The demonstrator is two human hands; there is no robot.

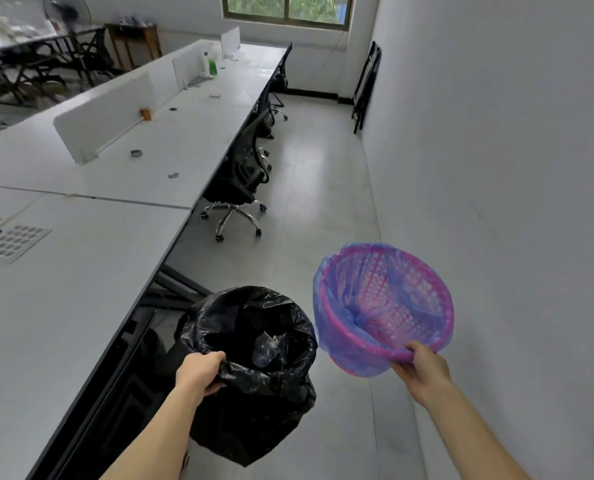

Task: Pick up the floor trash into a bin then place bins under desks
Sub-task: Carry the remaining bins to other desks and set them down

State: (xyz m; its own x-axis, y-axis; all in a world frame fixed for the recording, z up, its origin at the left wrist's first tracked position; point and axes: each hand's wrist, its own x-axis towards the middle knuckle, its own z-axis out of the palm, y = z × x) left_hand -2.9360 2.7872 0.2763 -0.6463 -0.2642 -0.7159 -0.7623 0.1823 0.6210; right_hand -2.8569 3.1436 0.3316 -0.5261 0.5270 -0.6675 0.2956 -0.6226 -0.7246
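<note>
office chairs [241, 178] in row | green bottle [213, 66] upright | fan [67, 11] far left | window [288, 8] behind

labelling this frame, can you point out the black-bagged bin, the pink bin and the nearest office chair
black-bagged bin [254, 386], head view, on the crumpled black liner at its front wall
pink bin [385, 310], head view, on the perforated inside wall under the blue liner
nearest office chair [234, 194], head view, on its black seat

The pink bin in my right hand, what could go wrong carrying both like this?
The pink bin is tilted, your right hand gripping only its rim, so it might slip. Its blue liner looks loose and could slide off. Your left hand grips the black bag's edge, which might tear.
</note>
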